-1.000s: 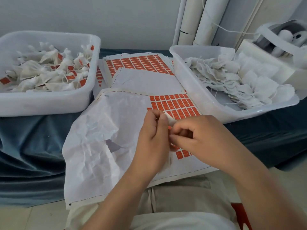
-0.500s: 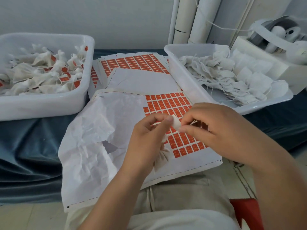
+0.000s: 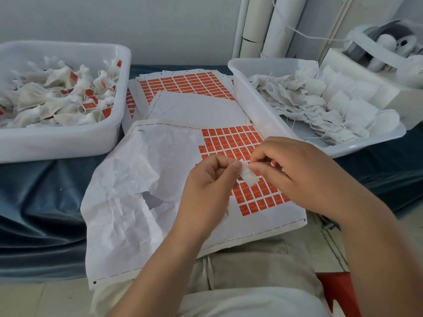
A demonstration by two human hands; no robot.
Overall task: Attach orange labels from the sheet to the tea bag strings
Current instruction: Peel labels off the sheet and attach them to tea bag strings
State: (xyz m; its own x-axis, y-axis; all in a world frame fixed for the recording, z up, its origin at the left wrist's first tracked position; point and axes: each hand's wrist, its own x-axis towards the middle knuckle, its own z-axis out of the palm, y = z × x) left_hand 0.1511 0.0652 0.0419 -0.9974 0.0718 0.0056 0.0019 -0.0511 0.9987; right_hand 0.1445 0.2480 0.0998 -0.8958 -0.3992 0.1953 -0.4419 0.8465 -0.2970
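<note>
White piece (image 3: 249,177): one, small, held over the orange block of the sheet. I cannot tell whether it is a label's back or a corner of a bag.
Left hand (image 3: 206,186): my thumb and forefinger pinch the piece's left end; the other fingers are curled.
Right hand (image 3: 297,170): my fingertips pinch the piece's upper right edge, close to the left fingertips.
Label sheet (image 3: 137,179): one, across my lap; crumpled and peeled bare on the left, one torn hole near the middle.
Orange labels (image 3: 229,143): one block on the sheet's right part, partly behind my hands; too many to count.
Left tub (image 3: 64,143): one, heaped with tea bags (image 3: 57,104) bearing orange tags.
Right tub (image 3: 251,106): one, holding untagged bags (image 3: 320,106) with loose strings.
Spare sheets (image 3: 183,84): a stack between the two tubs, the top one full of labels.
Blank sheet (image 3: 199,110): one, lying over the stack's near edge.
Blue cloth (image 3: 45,191): one, under both tubs.
</note>
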